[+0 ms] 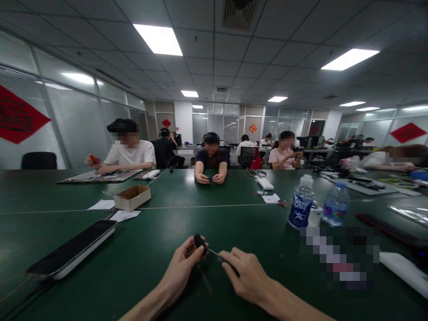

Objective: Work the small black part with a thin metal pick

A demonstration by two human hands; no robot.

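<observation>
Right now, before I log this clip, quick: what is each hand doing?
Left hand: closed, holding a small black plastic part.
Right hand: closed, gripping the end of a thin metal rod.

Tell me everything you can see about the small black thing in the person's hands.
The small black object is a dark, blocky piece, too small and blurred to identify exactly, with a matte look. A thin metal shaft runs from it to the right, tilted slightly downward. The left hand pinches the object between thumb and fingers, while the shaft's far end disappears into the curled fingers of the right hand. It is held above the green table, not resting on it.
</observation>
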